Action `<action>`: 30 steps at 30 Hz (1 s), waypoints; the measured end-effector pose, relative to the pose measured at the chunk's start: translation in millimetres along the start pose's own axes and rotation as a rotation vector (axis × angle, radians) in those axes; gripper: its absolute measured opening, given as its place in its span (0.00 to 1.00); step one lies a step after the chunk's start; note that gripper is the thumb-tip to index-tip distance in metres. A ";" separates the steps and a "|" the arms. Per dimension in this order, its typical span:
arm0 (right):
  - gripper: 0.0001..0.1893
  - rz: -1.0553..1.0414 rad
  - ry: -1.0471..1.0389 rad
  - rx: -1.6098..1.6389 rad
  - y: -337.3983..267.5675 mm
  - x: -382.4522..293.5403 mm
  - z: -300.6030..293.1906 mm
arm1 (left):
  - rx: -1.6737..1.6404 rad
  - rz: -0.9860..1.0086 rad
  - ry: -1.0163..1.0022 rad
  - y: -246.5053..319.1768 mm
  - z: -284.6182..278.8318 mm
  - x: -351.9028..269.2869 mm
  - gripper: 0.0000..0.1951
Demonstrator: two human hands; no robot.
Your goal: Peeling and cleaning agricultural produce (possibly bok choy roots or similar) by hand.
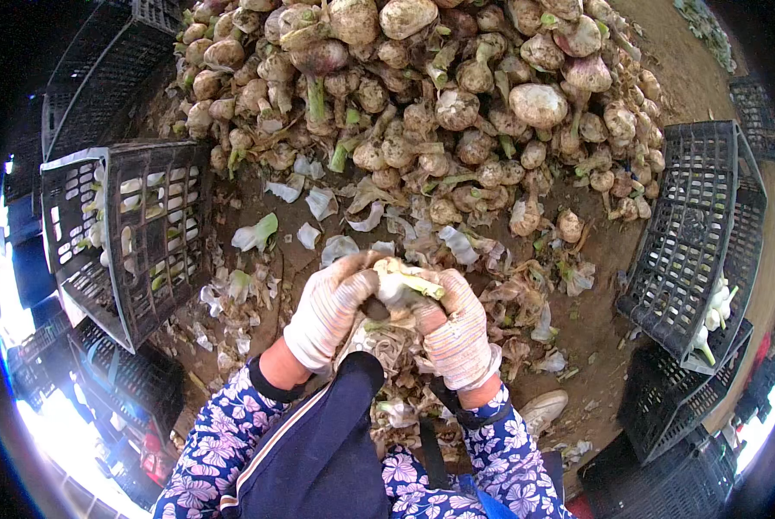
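A garlic bulb (397,285) with a short green stem stub is held between my two hands, above the peel-strewn ground. My left hand (338,305), in a soiled white knit glove, grips the bulb from the left. From the right, my gloved right hand (455,324) has its fingers against the bulb near the stem. Part of the bulb's outer skin looks stripped, showing white. The fingertips on its underside are hidden. Ahead lies a large heap of unpeeled, dirt-covered garlic bulbs (420,117), several with cut green stems.
A black plastic crate (160,240) on the left holds pale bulbs with green stems. Another black crate (685,240) at right holds several white bulbs (718,308). Loose garlic skins (517,298) litter the soil. A pale shoe (544,410) rests at lower right.
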State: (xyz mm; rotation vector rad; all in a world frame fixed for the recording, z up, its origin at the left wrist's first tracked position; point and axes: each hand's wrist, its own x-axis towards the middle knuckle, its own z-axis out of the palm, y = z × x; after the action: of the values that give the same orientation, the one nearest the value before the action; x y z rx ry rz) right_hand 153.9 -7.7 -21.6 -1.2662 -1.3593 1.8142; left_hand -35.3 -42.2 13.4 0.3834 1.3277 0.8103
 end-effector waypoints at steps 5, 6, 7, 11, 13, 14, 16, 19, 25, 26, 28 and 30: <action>0.15 -0.314 0.094 -0.238 -17.8 2.0 2.3 | 0.121 0.178 0.003 -9.8 11.7 -3.3 0.33; 0.15 -0.302 0.053 -0.242 -17.7 0.0 -1.2 | -0.100 0.010 -0.033 -4.4 14.2 -1.0 0.36; 0.14 -0.290 0.010 -0.245 -17.4 -1.1 -4.0 | -0.103 0.009 -0.036 -1.8 14.5 -1.4 0.36; 0.09 -0.117 0.009 -0.044 -6.2 -3.0 -5.3 | -0.273 -0.087 -0.087 6.0 10.0 -5.4 0.37; 0.08 -0.070 0.047 -0.023 -9.9 0.0 -4.7 | -0.208 -0.074 -0.140 4.2 6.6 -3.8 0.36; 0.09 0.145 0.105 0.166 -8.9 3.2 -5.3 | -0.209 -0.073 -0.142 2.2 7.8 -2.6 0.36; 0.12 0.394 0.213 0.409 9.0 5.2 -3.4 | 0.112 0.084 -0.163 -0.5 12.3 0.6 0.36; 0.14 0.338 -0.019 -0.295 21.4 -3.4 -20.6 | 0.044 0.075 -0.146 0.0 21.3 3.3 0.36; 0.41 0.263 -0.161 0.109 10.4 -32.7 -40.2 | 0.085 -0.057 -0.160 6.4 9.8 -1.2 0.34; 0.36 0.275 -0.115 0.469 -7.1 -32.3 -39.0 | 0.172 0.022 -0.192 4.9 8.9 -0.2 0.35; 0.34 0.281 -0.109 0.372 -17.1 -27.8 -30.5 | 0.416 0.206 -0.227 14.9 9.7 -1.2 0.34; 0.25 0.281 -0.012 0.338 -18.7 -24.5 -17.5 | 0.326 0.140 -0.176 13.7 16.0 -0.9 0.32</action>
State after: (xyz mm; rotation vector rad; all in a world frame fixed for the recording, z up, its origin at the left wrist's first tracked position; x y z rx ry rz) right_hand 177.7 -14.2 3.8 -1.3085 -0.8610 2.1341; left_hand -24.2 -30.5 26.9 0.7951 1.2774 0.6581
